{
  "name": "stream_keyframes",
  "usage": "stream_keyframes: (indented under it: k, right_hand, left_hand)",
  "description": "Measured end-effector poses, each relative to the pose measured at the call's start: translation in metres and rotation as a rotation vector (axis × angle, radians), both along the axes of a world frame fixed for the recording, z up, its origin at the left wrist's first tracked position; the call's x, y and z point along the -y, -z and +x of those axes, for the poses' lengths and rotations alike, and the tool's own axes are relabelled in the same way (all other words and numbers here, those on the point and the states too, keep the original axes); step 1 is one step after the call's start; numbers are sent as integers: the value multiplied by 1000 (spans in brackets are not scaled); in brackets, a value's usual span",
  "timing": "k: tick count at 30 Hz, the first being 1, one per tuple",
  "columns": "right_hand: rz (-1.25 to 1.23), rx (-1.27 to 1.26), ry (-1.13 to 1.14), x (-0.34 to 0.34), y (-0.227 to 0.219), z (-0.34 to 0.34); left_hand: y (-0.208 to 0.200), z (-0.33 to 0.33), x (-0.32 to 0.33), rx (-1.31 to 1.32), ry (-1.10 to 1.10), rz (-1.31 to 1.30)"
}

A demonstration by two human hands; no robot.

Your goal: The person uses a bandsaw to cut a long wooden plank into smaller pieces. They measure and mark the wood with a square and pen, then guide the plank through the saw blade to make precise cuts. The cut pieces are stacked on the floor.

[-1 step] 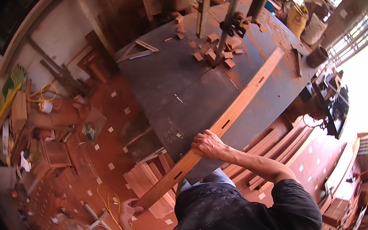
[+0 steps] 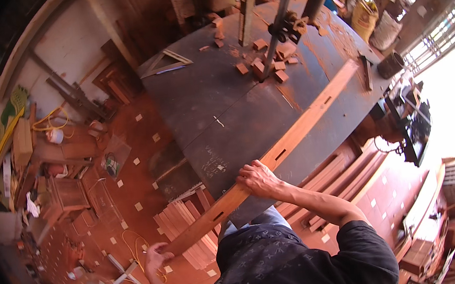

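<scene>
Where slotted timber (image 2: 299,133), likely stiff and heavy, crosses the near edge of the tabletop (image 2: 178,102), right grip (image 2: 260,180) clasps its best mid-length hold, left grip (image 2: 157,257) spread beside its end.

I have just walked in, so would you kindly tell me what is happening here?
A long slotted wooden board lies across a dark table, its lower-left end jutting past the edge. The person's right hand grips it near that edge; the left hand is at the jutting end, though contact is unclear. Small wood blocks sit farther back.
</scene>
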State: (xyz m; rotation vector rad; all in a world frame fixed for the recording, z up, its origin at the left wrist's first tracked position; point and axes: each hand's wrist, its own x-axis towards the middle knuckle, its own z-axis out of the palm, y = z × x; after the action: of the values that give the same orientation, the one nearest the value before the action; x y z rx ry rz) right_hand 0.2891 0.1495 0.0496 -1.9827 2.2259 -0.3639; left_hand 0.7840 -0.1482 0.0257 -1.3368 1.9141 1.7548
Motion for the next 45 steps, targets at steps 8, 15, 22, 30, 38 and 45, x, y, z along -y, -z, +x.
stream_keyframes:
  k: [8, 15, 22, 30, 38, 45]
  right_hand:
    - [0, 138, 550, -24, -19, 5]
    - [64, 118, 1015, -39, -6, 15]
    - [57, 146, 1283, -50, 5, 38]
    - [-51, 26, 1434, -27, 8, 47]
    - [-83, -36, 1501, -20, 10, 45]
    - [-79, -94, 1546, -13, 15, 44]
  left_hand:
    - [38, -208, 143, -441, -56, -690]
    - [21, -470, 195, -749, 530, -922]
    - [40, -577, 187, -599, 836, -776]
    - [43, -620, 190, -738, 1041, -854]
    - [53, -638, 196, -962, 1043, -756]
    - [77, -648, 195, -1175, 885, -583]
